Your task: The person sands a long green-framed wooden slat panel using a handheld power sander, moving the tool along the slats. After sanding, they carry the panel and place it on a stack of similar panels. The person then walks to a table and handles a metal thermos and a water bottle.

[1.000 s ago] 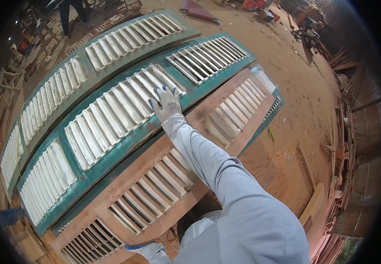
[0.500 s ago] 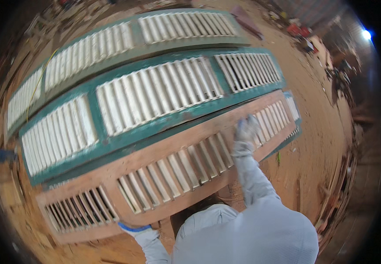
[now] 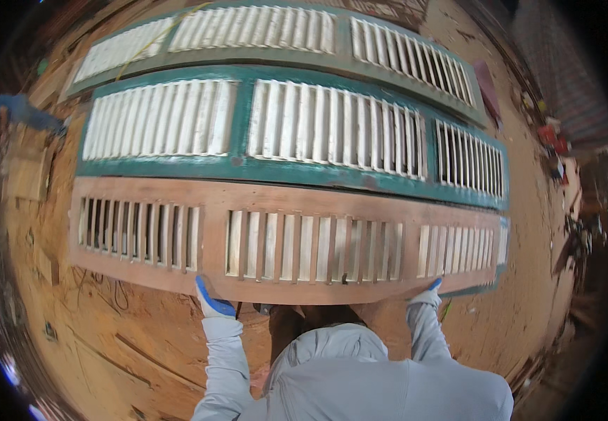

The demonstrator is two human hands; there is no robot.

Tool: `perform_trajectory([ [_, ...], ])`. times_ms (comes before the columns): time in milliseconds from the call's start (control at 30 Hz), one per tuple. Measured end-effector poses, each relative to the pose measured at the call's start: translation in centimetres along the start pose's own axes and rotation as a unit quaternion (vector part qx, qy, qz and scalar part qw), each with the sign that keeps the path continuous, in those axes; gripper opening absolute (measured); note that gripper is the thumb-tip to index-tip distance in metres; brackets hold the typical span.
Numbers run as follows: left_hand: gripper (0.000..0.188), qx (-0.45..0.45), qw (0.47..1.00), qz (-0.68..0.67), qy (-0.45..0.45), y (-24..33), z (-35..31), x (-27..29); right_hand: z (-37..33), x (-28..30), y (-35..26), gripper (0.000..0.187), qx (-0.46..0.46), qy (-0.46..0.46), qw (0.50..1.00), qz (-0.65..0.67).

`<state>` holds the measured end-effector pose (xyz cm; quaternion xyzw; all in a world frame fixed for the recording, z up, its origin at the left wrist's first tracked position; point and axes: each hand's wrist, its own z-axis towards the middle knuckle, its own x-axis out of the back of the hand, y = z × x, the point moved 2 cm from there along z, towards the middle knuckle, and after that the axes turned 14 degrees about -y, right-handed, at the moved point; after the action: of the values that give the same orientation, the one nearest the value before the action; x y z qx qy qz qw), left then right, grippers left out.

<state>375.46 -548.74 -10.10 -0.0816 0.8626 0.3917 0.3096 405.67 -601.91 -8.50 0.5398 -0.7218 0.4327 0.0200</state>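
A bare-wood louvered shutter (image 3: 213, 242) lies across in front of me, its slats set in three panels. My left hand (image 3: 214, 300), in a white and blue work glove, grips its near edge left of the middle, thumb on top and fingers hidden beneath. Farther right, my right hand (image 3: 427, 295), gloved the same way, holds that edge too, with its fingers also out of sight underneath. Just beyond lies a green-painted louvered shutter (image 3: 241, 126) with pale slats. Behind it is another shutter (image 3: 342, 35) with a grey-green frame.
A yellow cord (image 3: 170, 31) crosses the farthest shutter. At the far left is a person (image 3: 20, 112) in blue. Thin wood strips (image 3: 142, 358) lie on the brown dirt floor (image 3: 114, 323). Red objects (image 3: 552, 139) and clutter stand at the right.
My right hand has come back from the shutter's far right top to its near edge. My left hand keeps its hold at the near edge. The view has turned, so the shutters appear more level.
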Motion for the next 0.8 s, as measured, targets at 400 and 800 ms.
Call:
perform_trajectory([
  [400, 0.025, -0.268, 0.735, 0.057, -0.62, 27.7, -37.6, -25.6, -26.9, 6.6, 1.8, 0.08, 0.605, -0.151, 0.725, -0.29],
  [800, 0.034, -0.105, 0.38, -0.337, -0.855, 25.2, -61.8, -19.2, -28.9, 40.3, 32.4, 0.084, 0.523, -0.012, 0.768, -0.37],
])
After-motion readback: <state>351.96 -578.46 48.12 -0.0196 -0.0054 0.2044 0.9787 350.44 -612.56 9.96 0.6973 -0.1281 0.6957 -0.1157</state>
